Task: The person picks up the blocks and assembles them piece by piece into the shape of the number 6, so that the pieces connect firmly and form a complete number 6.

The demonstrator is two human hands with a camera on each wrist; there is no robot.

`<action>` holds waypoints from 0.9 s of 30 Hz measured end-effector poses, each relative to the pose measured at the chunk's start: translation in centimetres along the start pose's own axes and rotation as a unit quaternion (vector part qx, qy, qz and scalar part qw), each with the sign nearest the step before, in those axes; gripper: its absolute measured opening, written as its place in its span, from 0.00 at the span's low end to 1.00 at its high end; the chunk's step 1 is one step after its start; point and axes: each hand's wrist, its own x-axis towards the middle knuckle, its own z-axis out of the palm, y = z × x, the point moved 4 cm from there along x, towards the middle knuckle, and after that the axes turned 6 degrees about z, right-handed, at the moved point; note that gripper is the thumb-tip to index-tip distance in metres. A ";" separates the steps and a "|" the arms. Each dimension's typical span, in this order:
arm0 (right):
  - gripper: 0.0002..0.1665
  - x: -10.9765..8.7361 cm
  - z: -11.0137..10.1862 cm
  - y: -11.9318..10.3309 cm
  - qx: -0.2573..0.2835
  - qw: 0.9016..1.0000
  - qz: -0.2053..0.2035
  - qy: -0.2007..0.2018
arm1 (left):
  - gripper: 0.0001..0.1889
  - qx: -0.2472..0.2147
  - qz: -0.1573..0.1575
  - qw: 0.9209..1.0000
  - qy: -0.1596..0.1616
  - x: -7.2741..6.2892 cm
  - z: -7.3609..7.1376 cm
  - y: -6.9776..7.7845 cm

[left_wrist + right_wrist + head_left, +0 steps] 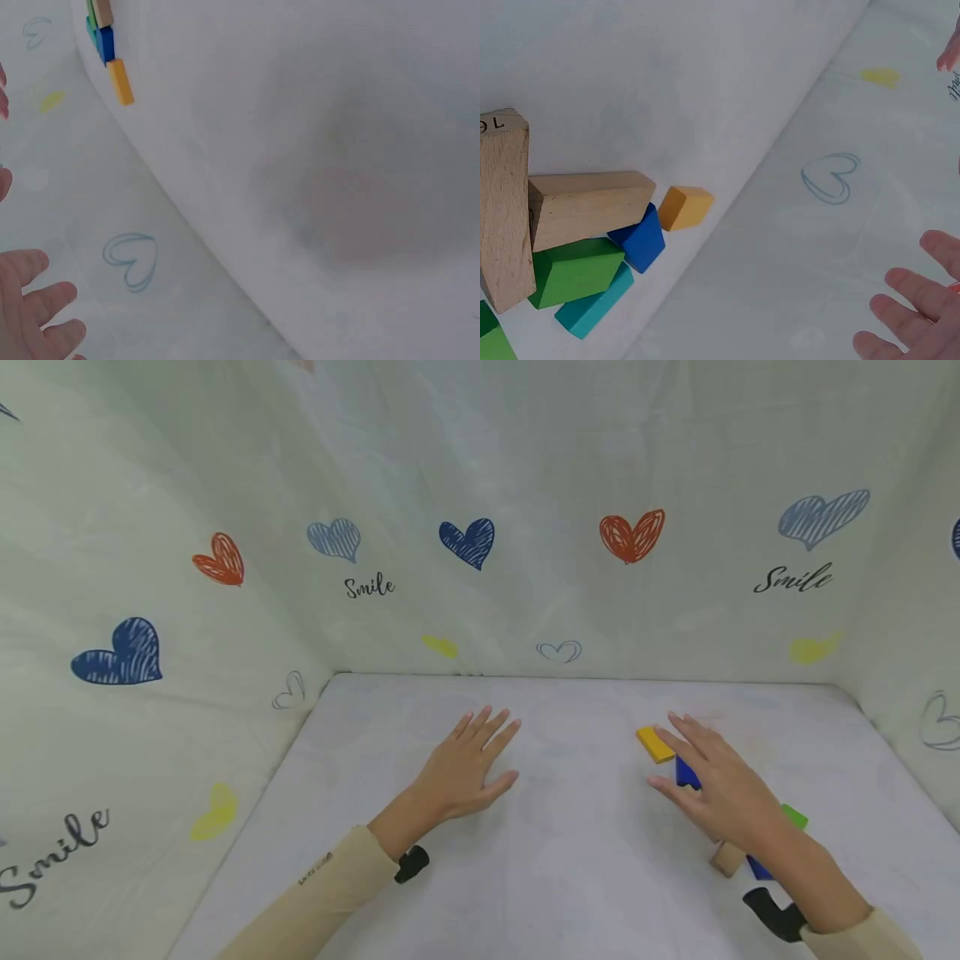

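My left hand (459, 772) hovers over the left middle of the white table, fingers spread and nothing in them. On the right, my right hand (720, 789) is held above a group of blocks, its fingers straight and apart, gripping none. A yellow block (655, 744) lies just beyond its fingertips, with a blue block (686, 773) partly under the hand. In the right wrist view, two plain wooden blocks (592, 206), a green block (577, 271) and a teal block (595, 300) lie close together. The right hand hides part of this group in the head view.
The white table (555, 860) meets a cloth backdrop (525, 460) printed with hearts and "Smile" at its back and sides. A black strap piece (776, 914) sits at the right wrist, and another black piece (412, 864) at the left wrist.
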 end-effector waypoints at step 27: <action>0.38 -3.2 3.1 4.0 0.021 0.982 0.164 -0.095 | 0.32 -0.041 -0.008 0.999 0.013 -0.4 1.7 -0.6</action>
